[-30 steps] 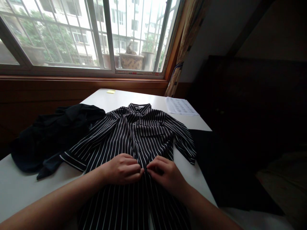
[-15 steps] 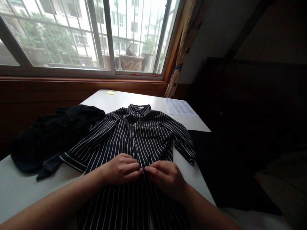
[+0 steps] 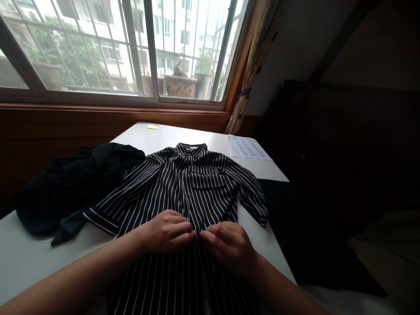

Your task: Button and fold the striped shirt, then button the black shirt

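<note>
A black shirt with white stripes (image 3: 164, 188) lies face up, its collar toward the window and its short sleeves spread to both sides. My left hand (image 3: 172, 232) is closed in a pinch on the front placket, below the chest. Close against it, my right hand (image 3: 226, 240) pinches the other side of the placket, fingertips almost meeting the left ones. Whatever button or buttonhole lies between the fingertips is hidden. Higher up, a small button shows on the placket.
The white table (image 3: 121, 135) carries a heap of dark clothing (image 3: 75, 183) at left, printed sheets (image 3: 247, 147) at the far right and a yellow sticky note (image 3: 152, 127) at the far edge. Dark cloth (image 3: 295, 232) hangs by the right edge. A barred window (image 3: 111, 48) is beyond.
Both hands stay pinched at the same spot on the shirt, with only a tiny shift of the right fingers. The whole view has moved slightly.
</note>
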Tool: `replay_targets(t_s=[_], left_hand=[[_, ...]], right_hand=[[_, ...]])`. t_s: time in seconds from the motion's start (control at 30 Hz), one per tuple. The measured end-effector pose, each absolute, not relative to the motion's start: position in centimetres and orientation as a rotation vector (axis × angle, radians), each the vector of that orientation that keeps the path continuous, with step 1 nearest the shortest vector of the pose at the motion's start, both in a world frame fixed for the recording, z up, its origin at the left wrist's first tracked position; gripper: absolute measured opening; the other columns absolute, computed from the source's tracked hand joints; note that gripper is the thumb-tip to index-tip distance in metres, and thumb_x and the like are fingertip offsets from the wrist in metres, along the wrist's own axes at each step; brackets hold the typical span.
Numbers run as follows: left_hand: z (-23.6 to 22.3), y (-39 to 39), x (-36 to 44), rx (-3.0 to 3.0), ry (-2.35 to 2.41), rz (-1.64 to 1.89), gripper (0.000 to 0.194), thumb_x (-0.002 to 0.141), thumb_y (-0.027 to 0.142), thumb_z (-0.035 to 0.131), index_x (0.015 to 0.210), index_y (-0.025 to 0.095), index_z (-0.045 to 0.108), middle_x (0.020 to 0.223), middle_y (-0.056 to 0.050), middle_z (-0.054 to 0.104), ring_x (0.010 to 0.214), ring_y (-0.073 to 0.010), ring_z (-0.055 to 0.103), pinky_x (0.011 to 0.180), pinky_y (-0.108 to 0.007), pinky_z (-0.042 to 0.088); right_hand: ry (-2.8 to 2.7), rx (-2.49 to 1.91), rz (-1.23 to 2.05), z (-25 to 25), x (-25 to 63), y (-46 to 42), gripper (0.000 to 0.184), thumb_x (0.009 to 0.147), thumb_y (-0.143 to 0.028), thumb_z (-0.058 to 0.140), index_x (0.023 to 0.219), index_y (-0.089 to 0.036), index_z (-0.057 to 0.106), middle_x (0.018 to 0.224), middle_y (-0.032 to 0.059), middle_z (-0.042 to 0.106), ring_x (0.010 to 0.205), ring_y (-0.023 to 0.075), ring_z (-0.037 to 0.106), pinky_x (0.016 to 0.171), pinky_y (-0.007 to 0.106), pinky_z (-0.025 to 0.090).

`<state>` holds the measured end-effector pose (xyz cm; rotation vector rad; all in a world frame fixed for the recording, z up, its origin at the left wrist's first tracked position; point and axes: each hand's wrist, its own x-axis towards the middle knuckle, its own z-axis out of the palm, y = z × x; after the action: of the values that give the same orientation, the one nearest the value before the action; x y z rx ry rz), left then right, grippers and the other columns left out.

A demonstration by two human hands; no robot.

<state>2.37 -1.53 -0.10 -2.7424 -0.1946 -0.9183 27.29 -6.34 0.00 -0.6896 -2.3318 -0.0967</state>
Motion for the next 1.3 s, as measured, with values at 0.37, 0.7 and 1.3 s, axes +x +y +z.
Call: replay_targets(t_s=[0.37,0.7,1.3], left_hand=[[-0.11,-1.44,2.36,-2.742,-0.203,-0.909,0.017,0.099,0.015,0.053,0.083,0.017,0.058,0.068,0.004,0.057,0.054,-0.0107,0.047,0.051,-0.03,0.037],[-0.06,-1.43,2.11,-2.803,-0.214,-0.898,0.015,0.099,0.015,0.054,0.086,0.017,0.059,0.072,0.003,0.061,0.056,-0.0111,0.049,0.053,-0.03,0.039],[0.06,-1.36,1.99,-2.833,-0.172,-0.914,0.01,0.098,0.015,0.053,0.093,0.015,0.061,0.072,0.002,0.062,0.055,-0.011,0.052,0.051,-0.029,0.041]], right_hand=[[-2.344,-0.669,-0.101,0.07,27.36,-6.29,0.015,0.095,-0.013,0.062,0.108,-0.019,0.067,0.084,0.0027,0.074,0.068,0.0144,0.066,0.063,0.029,0.05],[-2.337,-0.682,-0.129,0.52,27.08,-6.27,0.012,0.095,-0.013,0.061,0.104,-0.018,0.067,0.081,0.0023,0.073,0.066,0.0135,0.065,0.063,0.028,0.049],[-2.278,-0.65,-0.163,0.56,26.88,-6.25,0.007,0.095,-0.014,0.063,0.101,-0.017,0.066,0.08,0.0018,0.071,0.065,0.0129,0.064,0.062,0.027,0.05]])
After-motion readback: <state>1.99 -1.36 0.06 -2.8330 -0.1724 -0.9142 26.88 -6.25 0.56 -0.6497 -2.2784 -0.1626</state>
